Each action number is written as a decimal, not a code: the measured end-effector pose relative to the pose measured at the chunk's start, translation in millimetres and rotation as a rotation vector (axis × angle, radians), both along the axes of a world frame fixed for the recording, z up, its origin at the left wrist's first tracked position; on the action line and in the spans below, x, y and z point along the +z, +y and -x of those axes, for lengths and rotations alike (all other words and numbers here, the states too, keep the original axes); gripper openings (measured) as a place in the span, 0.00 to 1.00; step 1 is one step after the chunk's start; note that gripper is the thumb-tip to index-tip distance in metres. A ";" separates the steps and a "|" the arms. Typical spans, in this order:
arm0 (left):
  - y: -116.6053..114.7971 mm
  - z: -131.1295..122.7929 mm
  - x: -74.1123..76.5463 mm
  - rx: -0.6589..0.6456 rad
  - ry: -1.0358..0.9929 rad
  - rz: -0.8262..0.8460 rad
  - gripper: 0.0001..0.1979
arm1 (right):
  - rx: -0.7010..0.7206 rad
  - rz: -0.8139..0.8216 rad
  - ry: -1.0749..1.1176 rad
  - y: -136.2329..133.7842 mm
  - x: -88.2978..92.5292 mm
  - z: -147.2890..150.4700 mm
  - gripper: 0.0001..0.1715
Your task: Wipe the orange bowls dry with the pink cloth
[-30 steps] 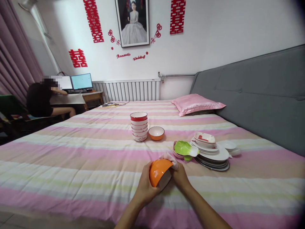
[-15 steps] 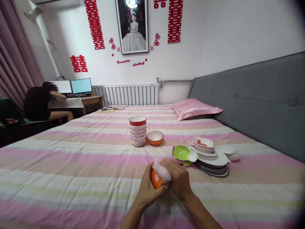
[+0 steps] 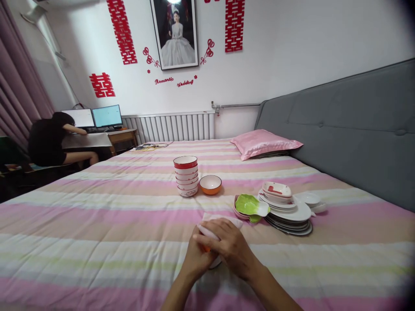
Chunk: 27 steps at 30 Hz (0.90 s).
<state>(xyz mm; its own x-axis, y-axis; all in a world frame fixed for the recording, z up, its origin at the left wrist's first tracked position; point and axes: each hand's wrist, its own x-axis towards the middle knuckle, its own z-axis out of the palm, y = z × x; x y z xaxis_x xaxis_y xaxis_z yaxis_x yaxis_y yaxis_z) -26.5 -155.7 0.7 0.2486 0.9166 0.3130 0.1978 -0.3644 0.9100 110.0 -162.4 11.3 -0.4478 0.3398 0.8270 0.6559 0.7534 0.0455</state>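
Observation:
Close in front of me, my left hand [image 3: 196,255] is closed around an orange bowl [image 3: 206,248], mostly covered by my fingers. My right hand [image 3: 228,244] presses a pale cloth [image 3: 210,231] over the bowl, its fingers lying across it. Beyond my hands stands a stack of white bowls [image 3: 187,179] with a red-rimmed one on top. Beside that stack sits another orange bowl [image 3: 210,185], white inside and upright. To the right lies a green leaf-shaped dish [image 3: 249,204] on a pink one.
Stacked plates [image 3: 303,211] with small rectangular dishes [image 3: 277,190] on top stand right of the green dish. A pink pillow [image 3: 266,143] lies near the grey headboard [image 3: 350,125]. Striped bedding [image 3: 97,233] covers the bed. A person [image 3: 48,138] sits at a desk far left.
My right hand and the cloth have shifted over the bowl, hiding more of its orange side. The cloth now spreads out behind my fingers. The view has tilted slightly.

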 end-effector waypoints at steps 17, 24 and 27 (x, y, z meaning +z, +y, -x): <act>-11.4 13.7 -9.2 0.038 0.019 0.065 0.36 | 0.067 0.612 0.546 28.4 -31.7 -21.8 0.20; -19.8 20.4 -8.6 0.015 0.058 0.075 0.36 | -0.013 0.691 0.692 26.5 -50.8 -15.5 0.15; -25.5 23.0 -4.7 -0.015 0.034 0.071 0.37 | -0.035 0.690 0.702 19.2 -51.0 -11.8 0.17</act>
<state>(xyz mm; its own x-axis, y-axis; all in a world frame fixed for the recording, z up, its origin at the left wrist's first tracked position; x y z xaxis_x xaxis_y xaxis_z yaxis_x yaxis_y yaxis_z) -49.6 -181.2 -4.0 0.2719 0.9323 0.2384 0.2244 -0.3023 0.9264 121.8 -143.2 -39.7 0.0889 0.8519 0.5161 0.3883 0.4475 -0.8056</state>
